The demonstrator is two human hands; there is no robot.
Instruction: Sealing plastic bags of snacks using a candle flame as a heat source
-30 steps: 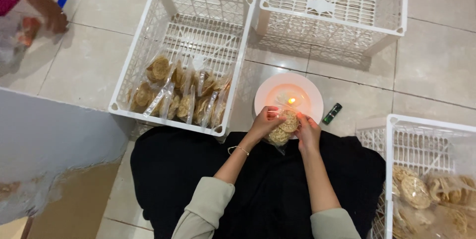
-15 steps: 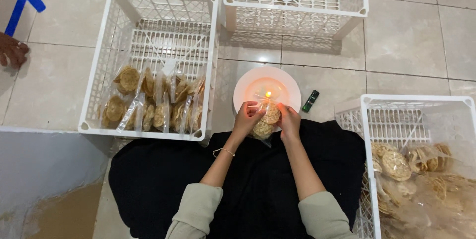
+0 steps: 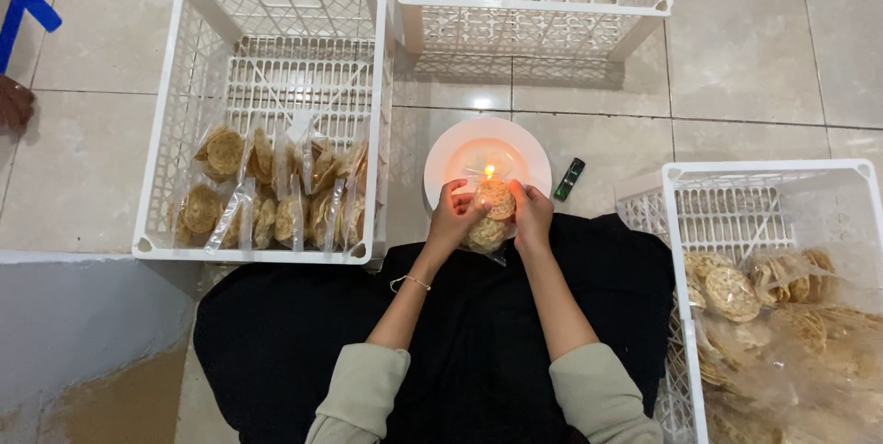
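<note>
My left hand and my right hand both grip one clear plastic bag of round brown crackers. The bag's top edge sits at a small lit candle flame on a white plate on the tiled floor. My knees, under a black cloth, are just below the plate.
A white crate at left holds several sealed cracker bags. Another white crate at right holds loose crackers in plastic. An empty white crate stands beyond. A green lighter lies right of the plate. Another person's hand shows at far left.
The view has shifted, so everything sits further left in the frame. My hands stay at the flame with the bag; the other person's hand has drawn back toward the left edge.
</note>
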